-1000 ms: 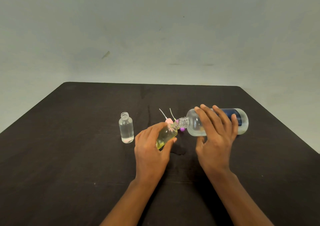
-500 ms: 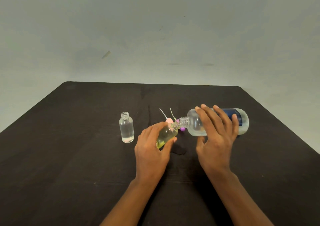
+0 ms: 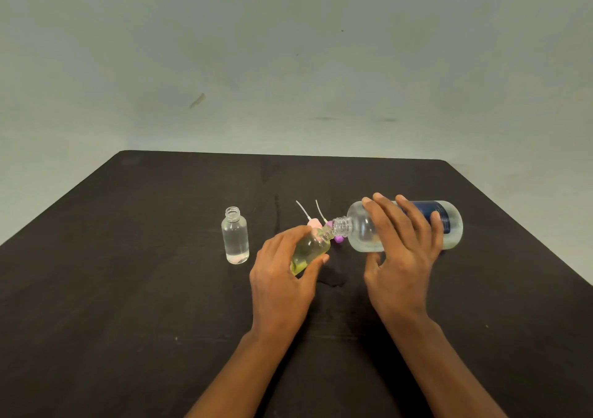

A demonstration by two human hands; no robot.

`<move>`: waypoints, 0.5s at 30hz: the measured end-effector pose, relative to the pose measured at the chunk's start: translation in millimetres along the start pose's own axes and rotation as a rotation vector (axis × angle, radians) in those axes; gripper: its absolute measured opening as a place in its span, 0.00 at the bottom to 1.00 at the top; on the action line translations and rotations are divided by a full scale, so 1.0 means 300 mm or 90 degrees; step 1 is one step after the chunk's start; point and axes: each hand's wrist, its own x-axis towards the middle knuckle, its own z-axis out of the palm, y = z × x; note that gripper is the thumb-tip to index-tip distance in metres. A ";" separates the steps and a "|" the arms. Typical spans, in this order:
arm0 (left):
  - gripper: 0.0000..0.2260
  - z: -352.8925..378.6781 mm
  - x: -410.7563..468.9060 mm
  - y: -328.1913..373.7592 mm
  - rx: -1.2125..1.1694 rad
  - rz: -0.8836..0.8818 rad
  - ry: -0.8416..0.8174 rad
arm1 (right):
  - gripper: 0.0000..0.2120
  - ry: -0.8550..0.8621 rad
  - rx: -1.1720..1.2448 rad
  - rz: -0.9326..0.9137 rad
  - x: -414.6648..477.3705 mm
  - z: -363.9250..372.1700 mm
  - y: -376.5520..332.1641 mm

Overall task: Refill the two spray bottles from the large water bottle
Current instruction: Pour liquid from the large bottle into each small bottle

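Seemingly halfway: the small clear spray bottle (image 3: 235, 239) stands filled at left; the left hand (image 3: 280, 281) grips the tilted yellowish spray bottle (image 3: 313, 247), the right hand (image 3: 402, 257) clasps the large blue-labelled water bottle (image 3: 362, 229), mouths meeting.

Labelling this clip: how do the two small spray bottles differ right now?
The clear bottle stands upright on the table, untouched; the yellowish bottle is tilted, gripped by the left hand. The clear one's neck is free; the yellowish one's meets the mouth of the large water bottle. Both are uncapped.
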 end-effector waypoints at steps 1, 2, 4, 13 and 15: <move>0.21 0.000 0.000 0.000 -0.001 -0.001 0.000 | 0.40 0.000 -0.002 0.000 -0.001 -0.001 0.001; 0.21 0.000 0.000 -0.002 -0.001 -0.001 0.000 | 0.40 0.001 -0.004 -0.001 -0.001 -0.001 0.001; 0.21 0.000 -0.002 -0.003 0.002 0.003 -0.002 | 0.39 0.005 -0.005 -0.002 -0.001 -0.002 0.001; 0.20 0.000 -0.001 -0.002 0.009 -0.002 -0.003 | 0.39 0.008 -0.007 -0.004 0.000 -0.003 0.000; 0.20 0.000 0.000 -0.001 0.009 -0.002 -0.006 | 0.38 0.010 -0.004 -0.005 0.000 -0.002 0.000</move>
